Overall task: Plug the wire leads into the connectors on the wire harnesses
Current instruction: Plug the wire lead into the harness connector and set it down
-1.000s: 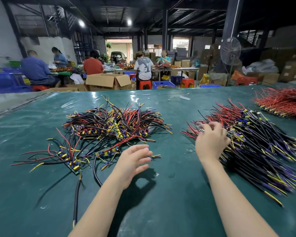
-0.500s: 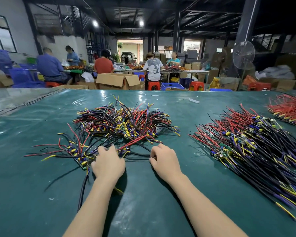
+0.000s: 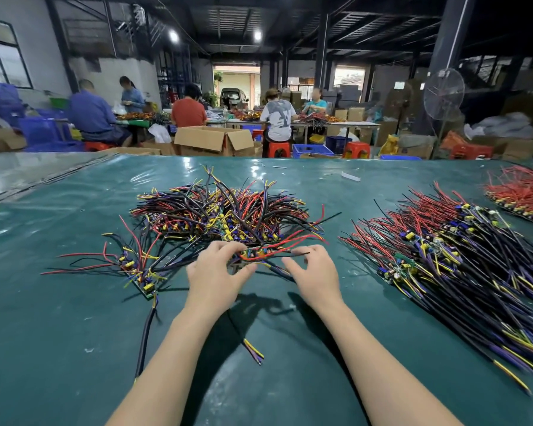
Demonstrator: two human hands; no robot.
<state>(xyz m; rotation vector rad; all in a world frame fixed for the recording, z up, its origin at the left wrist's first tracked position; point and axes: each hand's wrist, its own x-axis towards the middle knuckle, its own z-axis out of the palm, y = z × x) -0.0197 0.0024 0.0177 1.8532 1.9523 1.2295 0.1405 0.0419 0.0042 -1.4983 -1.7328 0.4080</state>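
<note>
- When working outward from the near edge, leave the black cable tail [image 3: 253, 352] at 6 o'clock slack on the green mat [image 3: 59, 348]; probably part of the piece in hand, so liable to drag if pinned.
- Left hand [image 3: 214, 281], at 9 o'clock of the work: fingers and thumb curled round the harness [image 3: 253, 256]. Better to grip the connector body than the wires, for a firm backstop.
- Right hand [image 3: 314, 278], at 3 o'clock: fingers bent at the tip of the black lead [image 3: 290, 255]; cannot tell whether pinching it. Pinch close to the bare end, line up straight, push home without kinking.
- Connector itself too small to make out; find by eye before pushing.
- At 12 o'clock, just beyond the fingertips: tangled pile [image 3: 225, 210]. Draw the harness clear first to avoid snagging.
- At 2 o'clock, well apart: combed pile [image 3: 443, 256].
</note>
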